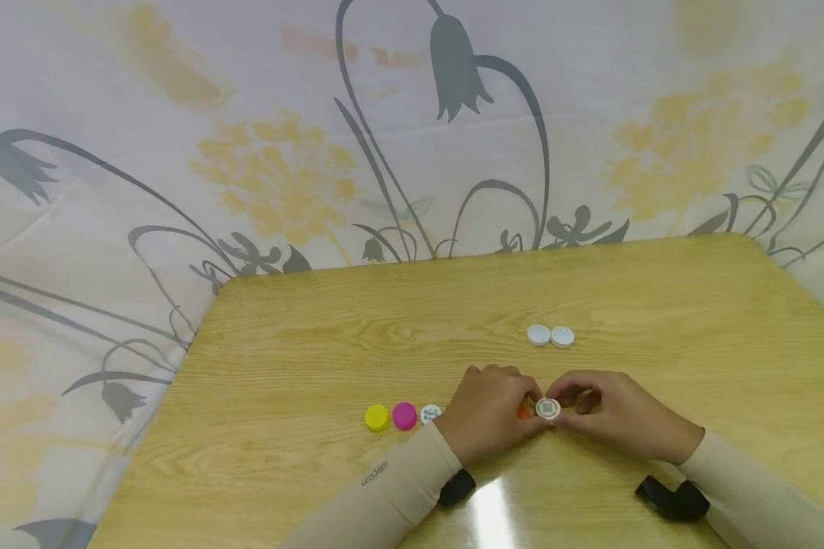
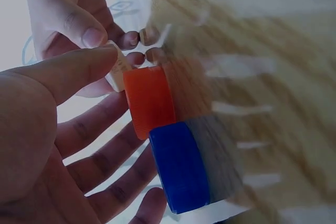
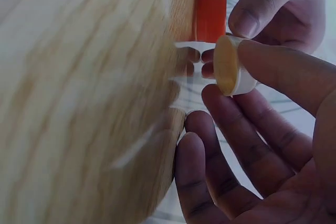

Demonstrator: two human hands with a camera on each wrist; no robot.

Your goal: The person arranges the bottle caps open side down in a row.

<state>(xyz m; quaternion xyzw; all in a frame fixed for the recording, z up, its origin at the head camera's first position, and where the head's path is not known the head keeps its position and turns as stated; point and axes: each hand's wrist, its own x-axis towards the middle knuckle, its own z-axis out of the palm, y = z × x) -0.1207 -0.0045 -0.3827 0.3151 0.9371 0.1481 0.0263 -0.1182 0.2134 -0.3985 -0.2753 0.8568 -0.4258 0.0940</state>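
A white bottle cap (image 1: 548, 409) with a printed square code on its top is held between the two hands, tilted in the wrist views. My left hand (image 1: 490, 412) pinches it from the left with thumb and forefinger. From the other side my right hand (image 1: 621, 412) pinches it the same way, its other fingers loosely bent near the table. In the right wrist view the underside of the white cap (image 3: 227, 66) looks yellowish. An orange cap (image 2: 151, 100) and a blue cap (image 2: 181, 169) stand close by the left fingers; in the head view the left hand mostly hides them.
Left of the left hand, a yellow cap (image 1: 377, 418), a magenta cap (image 1: 404, 416) and a white cap with dark writing (image 1: 430, 414) form a row. Two plain white caps (image 1: 539, 335) lie together farther back on the wooden table (image 1: 302, 343). A flower-patterned cloth (image 1: 398, 152) hangs behind.
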